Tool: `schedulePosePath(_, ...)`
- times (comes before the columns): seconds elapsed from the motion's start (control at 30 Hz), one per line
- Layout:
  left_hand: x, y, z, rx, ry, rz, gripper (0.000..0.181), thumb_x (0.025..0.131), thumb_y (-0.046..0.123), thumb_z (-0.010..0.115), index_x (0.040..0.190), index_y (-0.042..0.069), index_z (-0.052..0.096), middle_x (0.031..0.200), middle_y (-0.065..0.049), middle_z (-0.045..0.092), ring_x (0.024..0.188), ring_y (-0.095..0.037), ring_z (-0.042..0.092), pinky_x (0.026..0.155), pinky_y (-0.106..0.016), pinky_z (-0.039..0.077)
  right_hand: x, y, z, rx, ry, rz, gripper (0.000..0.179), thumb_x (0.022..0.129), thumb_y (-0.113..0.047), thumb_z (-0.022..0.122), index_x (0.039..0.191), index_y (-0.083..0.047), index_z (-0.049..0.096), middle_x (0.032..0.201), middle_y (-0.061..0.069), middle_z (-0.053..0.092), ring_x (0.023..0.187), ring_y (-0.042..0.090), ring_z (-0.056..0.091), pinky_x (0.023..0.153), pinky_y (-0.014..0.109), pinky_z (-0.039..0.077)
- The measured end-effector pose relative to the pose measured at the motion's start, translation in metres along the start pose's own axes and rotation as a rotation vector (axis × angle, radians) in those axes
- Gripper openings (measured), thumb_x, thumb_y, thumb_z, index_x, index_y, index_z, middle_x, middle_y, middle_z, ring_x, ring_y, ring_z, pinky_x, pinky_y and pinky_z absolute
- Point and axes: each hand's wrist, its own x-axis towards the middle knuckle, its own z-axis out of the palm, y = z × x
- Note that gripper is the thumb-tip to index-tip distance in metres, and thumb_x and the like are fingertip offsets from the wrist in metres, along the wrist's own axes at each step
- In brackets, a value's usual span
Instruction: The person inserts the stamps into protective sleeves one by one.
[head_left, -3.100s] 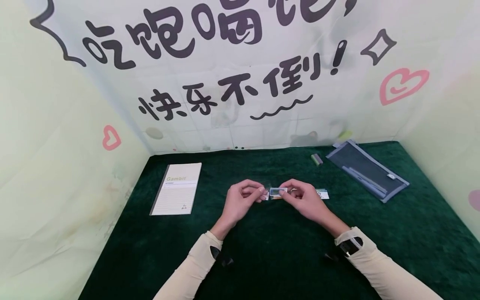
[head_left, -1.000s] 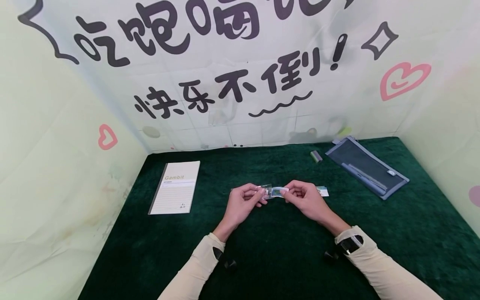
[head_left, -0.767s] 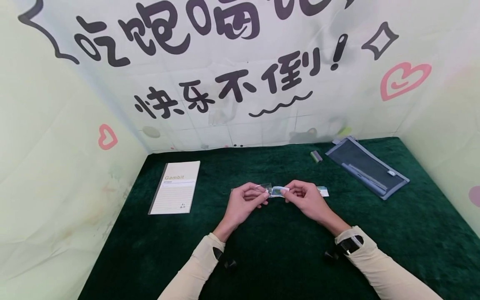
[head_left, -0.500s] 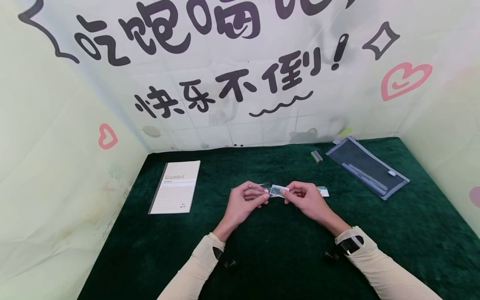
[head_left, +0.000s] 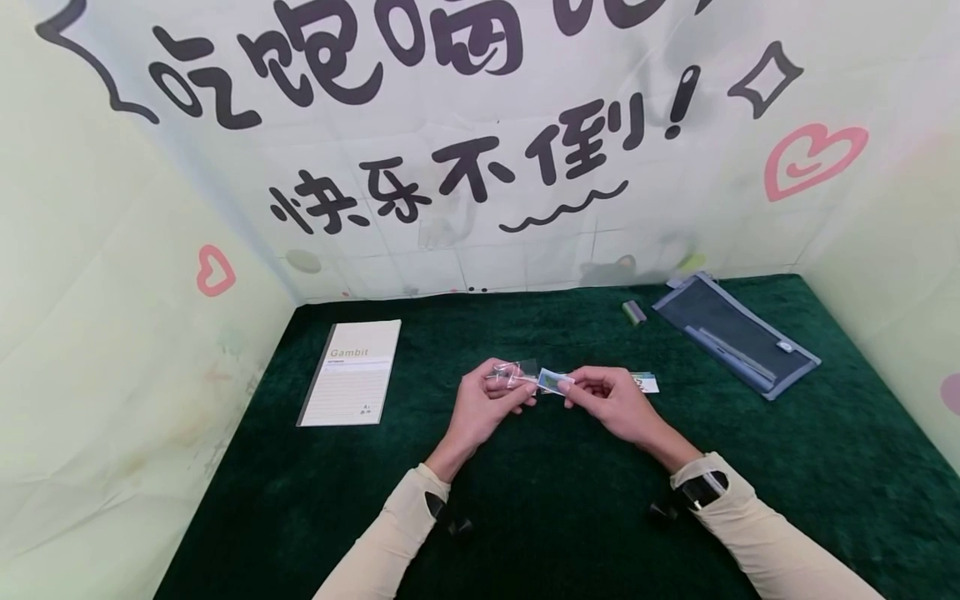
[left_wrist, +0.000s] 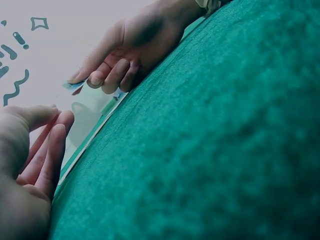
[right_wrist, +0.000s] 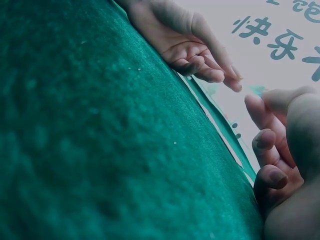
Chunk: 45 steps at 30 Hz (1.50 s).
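Observation:
Just above the middle of the green cloth, my two hands meet fingertip to fingertip in the head view. My left hand (head_left: 480,407) pinches a crinkled clear plastic sleeve (head_left: 525,368) between thumb and fingers, its film standing up over the fingertips. A small printed card (head_left: 552,382) with blue and green on it is pinched by its right end in my right hand (head_left: 613,403). The card's left end is right at my left thumb tip. The left wrist view shows the card (left_wrist: 75,86) at my right fingertips. Behind my right hand lie more printed slips (head_left: 646,382), partly hidden.
A white notebook (head_left: 352,375) lies at left on the green cloth (head_left: 555,508). At the back right are a small eraser-like block (head_left: 633,312) and a blue mesh zip pouch (head_left: 738,333). Printed cloth walls (head_left: 450,275) stand at the back and sides.
The card, bent about a second ago, is flatter now, tilted and slightly further left. The clear sleeve has shifted left and spread over the left fingers. Both arms stay nearly in place.

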Motion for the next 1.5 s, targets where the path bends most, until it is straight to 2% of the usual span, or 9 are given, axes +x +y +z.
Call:
schedulePosePath(0.1, 0.0000, 0.0003, -0.0001, 0.003, -0.002, 0.001, 0.037, 0.098, 0.031, 0.083, 0.126, 0.012, 0.066, 0.112, -0.007, 0.084, 0.094, -0.024, 0.083, 0.077, -0.031, 0.067, 0.0000, 0.0012, -0.0001, 0.002, -0.012, -0.016, 0.016, 0.108, -0.029, 0.069, 0.117, -0.020, 0.078, 0.095, 0.006, 0.076, 0.071, 0.026, 0.063, 0.062, 0.028, 0.052)
schedulePosePath(0.23, 0.0001, 0.0008, -0.0006, 0.000, -0.015, 0.000, 0.044, 0.098, 0.031, 0.083, 0.130, 0.007, 0.064, 0.114, -0.007, 0.084, 0.096, -0.025, 0.083, 0.077, -0.032, 0.067, 0.0001, 0.0014, -0.0009, 0.017, -0.035, -0.032, 0.016, 0.108, -0.026, 0.069, 0.121, -0.019, 0.077, 0.095, 0.006, 0.077, 0.074, 0.028, 0.067, 0.064, 0.028, 0.054)
schedulePosePath(0.4, -0.0005, 0.0027, -0.0005, 0.002, -0.026, -0.006, 0.044, 0.098, 0.029, 0.083, 0.131, 0.007, 0.063, 0.115, -0.007, 0.084, 0.095, -0.024, 0.083, 0.077, -0.031, 0.067, 0.0002, -0.0011, -0.0019, 0.034, -0.064, -0.037, 0.017, 0.108, -0.023, 0.069, 0.123, -0.018, 0.075, 0.094, 0.006, 0.077, 0.071, 0.027, 0.065, 0.063, 0.028, 0.053)
schedulePosePath(0.73, -0.0009, 0.0008, -0.0014, 0.036, -0.062, -0.002, 0.046, 0.098, 0.028, 0.083, 0.134, 0.008, 0.062, 0.115, -0.007, 0.084, 0.092, -0.024, 0.083, 0.077, -0.033, 0.068, 0.0015, 0.0002, -0.0007, 0.009, -0.070, -0.022, 0.015, 0.109, -0.028, 0.067, 0.117, -0.019, 0.075, 0.091, 0.006, 0.076, 0.062, 0.022, 0.058, 0.056, 0.027, 0.049)
schedulePosePath(1.0, -0.0011, 0.0020, -0.0007, 0.042, -0.076, -0.007, 0.053, 0.097, 0.030, 0.084, 0.139, 0.010, 0.061, 0.113, -0.005, 0.084, 0.092, -0.026, 0.083, 0.076, -0.032, 0.066, 0.0013, -0.0004, 0.0003, 0.021, -0.080, 0.009, 0.017, 0.110, -0.031, 0.066, 0.118, -0.019, 0.076, 0.091, 0.004, 0.080, 0.063, 0.023, 0.060, 0.055, 0.027, 0.050)
schedulePosePath(1.27, -0.0015, 0.0024, -0.0009, 0.058, -0.106, -0.011, 0.047, 0.096, 0.033, 0.085, 0.136, 0.018, 0.064, 0.111, -0.006, 0.084, 0.093, -0.025, 0.083, 0.078, -0.033, 0.066, 0.0028, 0.0004, 0.0011, 0.025, -0.100, -0.010, 0.015, 0.110, -0.030, 0.067, 0.110, -0.018, 0.075, 0.090, 0.001, 0.081, 0.064, 0.021, 0.061, 0.058, 0.028, 0.052)
schedulePosePath(1.5, -0.0011, 0.0027, -0.0008, 0.085, -0.154, -0.010, 0.040, 0.099, 0.031, 0.082, 0.132, 0.015, 0.067, 0.112, -0.006, 0.084, 0.095, -0.023, 0.082, 0.086, -0.035, 0.066, 0.0042, 0.0018, 0.0011, 0.012, -0.108, -0.028, 0.013, 0.110, -0.031, 0.066, 0.107, -0.023, 0.076, 0.088, -0.001, 0.081, 0.063, 0.022, 0.060, 0.057, 0.029, 0.051)
